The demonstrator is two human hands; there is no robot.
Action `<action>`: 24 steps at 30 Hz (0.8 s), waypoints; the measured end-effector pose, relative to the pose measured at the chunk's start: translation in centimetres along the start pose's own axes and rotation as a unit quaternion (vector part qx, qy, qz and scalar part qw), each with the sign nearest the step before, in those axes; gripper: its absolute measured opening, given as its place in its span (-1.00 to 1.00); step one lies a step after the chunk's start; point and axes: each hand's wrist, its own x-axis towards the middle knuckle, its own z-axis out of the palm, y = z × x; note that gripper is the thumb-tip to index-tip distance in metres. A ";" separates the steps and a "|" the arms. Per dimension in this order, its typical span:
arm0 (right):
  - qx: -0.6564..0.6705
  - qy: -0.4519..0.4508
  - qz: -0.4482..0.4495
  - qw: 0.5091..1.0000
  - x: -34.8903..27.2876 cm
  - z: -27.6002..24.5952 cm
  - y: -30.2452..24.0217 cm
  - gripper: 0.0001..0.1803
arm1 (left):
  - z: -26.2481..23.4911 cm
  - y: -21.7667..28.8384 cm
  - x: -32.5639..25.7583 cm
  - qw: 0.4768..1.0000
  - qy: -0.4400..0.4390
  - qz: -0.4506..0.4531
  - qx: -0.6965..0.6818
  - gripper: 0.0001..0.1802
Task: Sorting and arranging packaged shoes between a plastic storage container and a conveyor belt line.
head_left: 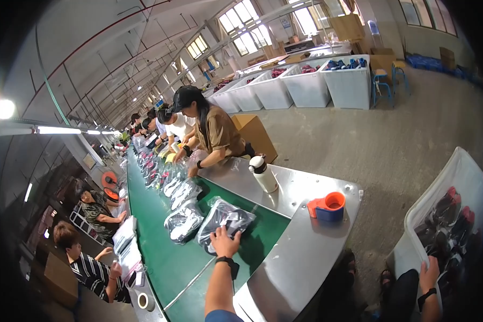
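Green belt (183, 263), seen from its near end.
Right hand (428, 273) curled over rim of white bin (401, 257), probably for support; left hand (224, 244) palm-down, fingers spread on bagged shoes (233, 217) toward belt's right edge, maybe steadying, grip unclear; more bags (183, 220) beyond.

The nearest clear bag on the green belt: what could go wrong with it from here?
The left hand touches the nearest clear bag; its film looks loose and glossy, so it might slip.

Another bag lies close beside it on the green belt, so a push could jostle both.

The white bottle stands upright near the belt; a knock might tip it toward the bags.
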 end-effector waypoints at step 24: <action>-0.004 -0.046 -0.021 0.999 0.3 -2.4 -2.2 -0.47 | -1.2 6.3 -15.6 0.377 -0.073 -0.357 -0.852 -0.07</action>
